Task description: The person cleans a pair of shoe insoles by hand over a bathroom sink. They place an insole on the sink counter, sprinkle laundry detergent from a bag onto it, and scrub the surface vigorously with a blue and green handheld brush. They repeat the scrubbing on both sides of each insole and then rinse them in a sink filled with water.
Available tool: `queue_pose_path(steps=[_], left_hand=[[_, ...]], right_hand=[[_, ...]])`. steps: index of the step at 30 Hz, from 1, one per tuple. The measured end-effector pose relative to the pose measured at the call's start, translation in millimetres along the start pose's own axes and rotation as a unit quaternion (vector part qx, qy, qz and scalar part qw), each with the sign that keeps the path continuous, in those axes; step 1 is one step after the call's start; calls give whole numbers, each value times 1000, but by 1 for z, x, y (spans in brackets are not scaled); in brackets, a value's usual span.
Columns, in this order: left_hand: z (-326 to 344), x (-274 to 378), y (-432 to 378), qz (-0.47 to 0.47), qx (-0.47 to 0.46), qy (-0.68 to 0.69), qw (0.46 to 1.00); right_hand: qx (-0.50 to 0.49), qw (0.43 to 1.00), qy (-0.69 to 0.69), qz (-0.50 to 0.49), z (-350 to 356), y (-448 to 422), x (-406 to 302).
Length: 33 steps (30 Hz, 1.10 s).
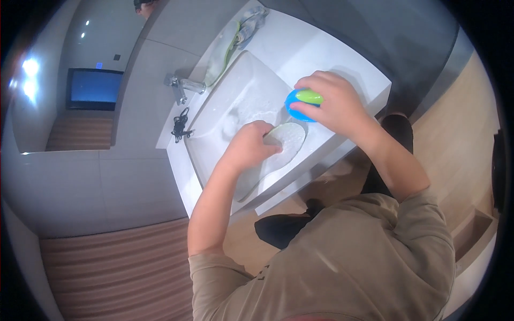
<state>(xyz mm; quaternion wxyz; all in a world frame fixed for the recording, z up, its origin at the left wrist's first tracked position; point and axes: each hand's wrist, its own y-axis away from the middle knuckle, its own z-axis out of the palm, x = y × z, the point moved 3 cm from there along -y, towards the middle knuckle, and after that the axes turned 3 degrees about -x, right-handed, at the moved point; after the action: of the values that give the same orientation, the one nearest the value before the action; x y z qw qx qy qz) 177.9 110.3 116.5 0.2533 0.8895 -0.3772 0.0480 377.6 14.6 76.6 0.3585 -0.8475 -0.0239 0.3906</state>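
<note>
My left hand grips a wet, whitish shoe insole with a thin green edge, thumb on its upper face. The insole lies over the front right part of a white washbasin, and my hand hides its other end. My right hand holds a blue and green scrubbing brush by its green grip, just above the basin's right rim and close to the insole. The brush's underside is out of sight. Foamy water covers part of the basin's bottom.
A chrome faucet stands behind the basin. Black laces lie bunched on the left ledge. Another pale insole with a green edge rests along the back, beside a grey-blue crumpled item. A mirror hangs on the wall.
</note>
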Motion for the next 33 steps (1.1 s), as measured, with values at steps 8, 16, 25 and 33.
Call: queue_pose_path(steps=[8,16,25,33], left_hand=[[-13,-37,27,24,52,203,978],[-29,-125,107,80,306,462,828],[-29,-166,170,74,518,552,649],[-19,-116,165,80,539,669,506]], right_hand=[[-4,998,-54,39,-5,-2,-4],[-124,989,61,-42,-37,-8,-4],[-302,921,87,-229,56,4,-49],[-251,918,283,-120,79,-72,-28]])
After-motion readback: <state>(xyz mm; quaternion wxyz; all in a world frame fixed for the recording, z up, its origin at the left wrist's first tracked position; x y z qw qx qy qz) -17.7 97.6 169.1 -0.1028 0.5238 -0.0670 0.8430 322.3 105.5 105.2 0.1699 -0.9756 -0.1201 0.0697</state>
